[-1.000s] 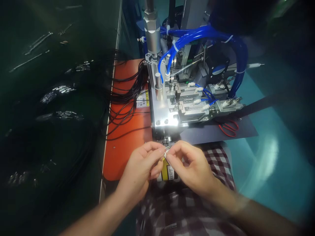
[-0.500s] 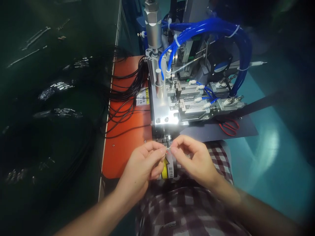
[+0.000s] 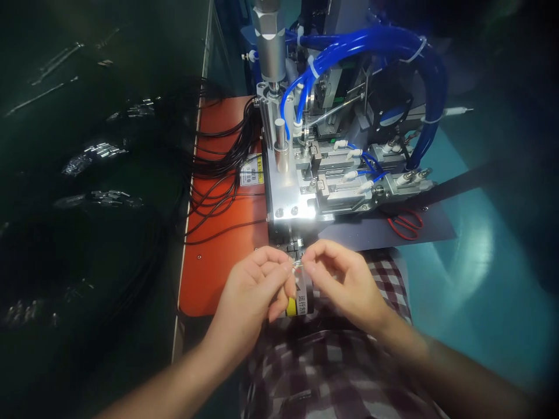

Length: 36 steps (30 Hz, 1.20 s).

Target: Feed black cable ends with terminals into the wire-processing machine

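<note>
In front of the machine (image 3: 297,195), my left hand (image 3: 259,285) is closed in a pinch, thumb against forefinger. My right hand (image 3: 343,282) faces it, also pinching, with the fingertips a short gap apart. Between them shows a small thin shiny metal piece (image 3: 297,263), which both pinches seem to meet; its exact kind is too small to tell. Beneath the fingers lies the front end of the machine's track, with a yellow and white label (image 3: 302,299) on it.
Black cables (image 3: 231,157) run over the orange plate (image 3: 222,273) at left. Several small metal parts (image 3: 105,150) lie on the dark surface beyond. Blue air hoses (image 3: 375,46) arch above the machine. Red-handled scissors or pliers (image 3: 406,226) rest at its right.
The left fingers have shifted slightly, and more of the thin metal piece shows between the fingertips. The right hand keeps its pinch. The view has moved a little.
</note>
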Tool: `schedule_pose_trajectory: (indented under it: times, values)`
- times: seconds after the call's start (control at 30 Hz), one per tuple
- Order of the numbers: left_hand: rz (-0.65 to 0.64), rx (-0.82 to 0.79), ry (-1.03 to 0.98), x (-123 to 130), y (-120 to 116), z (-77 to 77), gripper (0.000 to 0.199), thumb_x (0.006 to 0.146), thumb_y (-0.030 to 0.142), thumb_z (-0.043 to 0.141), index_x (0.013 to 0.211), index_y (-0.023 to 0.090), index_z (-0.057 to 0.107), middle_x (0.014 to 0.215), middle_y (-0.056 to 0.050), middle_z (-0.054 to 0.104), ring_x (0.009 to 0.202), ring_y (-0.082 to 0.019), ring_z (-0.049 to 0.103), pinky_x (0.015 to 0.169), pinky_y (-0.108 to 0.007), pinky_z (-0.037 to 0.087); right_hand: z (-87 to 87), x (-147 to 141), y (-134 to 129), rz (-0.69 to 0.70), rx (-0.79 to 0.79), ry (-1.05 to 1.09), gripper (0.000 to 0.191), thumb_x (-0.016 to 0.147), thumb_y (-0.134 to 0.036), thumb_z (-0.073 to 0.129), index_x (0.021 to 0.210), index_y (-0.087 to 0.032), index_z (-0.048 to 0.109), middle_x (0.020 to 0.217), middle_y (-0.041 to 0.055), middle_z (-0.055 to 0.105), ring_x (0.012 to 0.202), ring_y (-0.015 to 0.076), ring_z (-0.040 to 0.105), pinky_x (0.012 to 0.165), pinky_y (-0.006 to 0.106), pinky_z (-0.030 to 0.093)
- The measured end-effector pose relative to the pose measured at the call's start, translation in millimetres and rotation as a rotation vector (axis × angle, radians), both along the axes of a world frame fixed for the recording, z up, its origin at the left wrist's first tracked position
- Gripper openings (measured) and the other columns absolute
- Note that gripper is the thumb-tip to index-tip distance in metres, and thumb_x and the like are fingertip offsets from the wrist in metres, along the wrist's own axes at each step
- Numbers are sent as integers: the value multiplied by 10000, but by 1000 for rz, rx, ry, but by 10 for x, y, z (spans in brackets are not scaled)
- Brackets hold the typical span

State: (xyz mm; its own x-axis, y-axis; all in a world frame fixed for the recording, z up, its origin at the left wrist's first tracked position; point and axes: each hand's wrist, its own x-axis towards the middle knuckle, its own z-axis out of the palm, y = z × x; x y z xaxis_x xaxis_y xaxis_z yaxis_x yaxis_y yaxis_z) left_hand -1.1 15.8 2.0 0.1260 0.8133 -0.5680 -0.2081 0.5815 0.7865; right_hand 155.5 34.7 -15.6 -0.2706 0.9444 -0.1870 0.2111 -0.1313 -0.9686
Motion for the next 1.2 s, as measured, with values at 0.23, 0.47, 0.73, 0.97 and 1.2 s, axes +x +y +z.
schedule_pose_trajectory:
  times: [0.23, 0.47, 0.73, 0.97, 1.2]
  values:
    - [-39, 12, 45, 8, 9, 16, 142, 866, 273, 570, 799, 154, 535, 534, 30, 568, 359, -14, 339, 407, -159, 259, 44, 15, 75, 6, -46, 21, 69, 790, -222, 614, 749, -170, 595, 556, -42, 484, 495, 94, 420, 471, 221, 358]
    - [-59, 7, 40, 11, 15, -3, 125, 879, 259, 549, 806, 158, 533, 540, 39, 570, 363, -8, 347, 420, -152, 272, 31, 28, 79, 52, -125, 91, 106, 802, -231, 594, 718, -166, 593, 619, -24, 516, 529, 90, 418, 477, 216, 347]
    - [-186, -12, -50, -22, 0, 26, 100, 877, 238, 552, 817, 166, 518, 522, 36, 577, 345, -6, 323, 383, -143, 194, 60, 156, 215, 248, -508, 316, 100, 767, -201, 577, 679, -158, 597, 541, -53, 518, 411, 43, 305, 387, 187, 198]
    - [-277, -51, -104, -23, 5, 38, 88, 858, 206, 556, 808, 179, 489, 487, 48, 567, 329, -12, 324, 359, -125, 204, 48, 240, 298, 371, -451, 287, 106, 764, -221, 640, 703, -136, 627, 627, -6, 604, 549, 87, 484, 510, 207, 358]
    - [-176, -71, -34, -28, 30, 32, 124, 850, 241, 566, 771, 156, 522, 489, 42, 560, 313, 1, 313, 356, -127, 194, 64, 166, 294, 329, -277, 223, 113, 829, -215, 598, 745, -144, 575, 669, -18, 536, 582, 83, 447, 536, 214, 354]
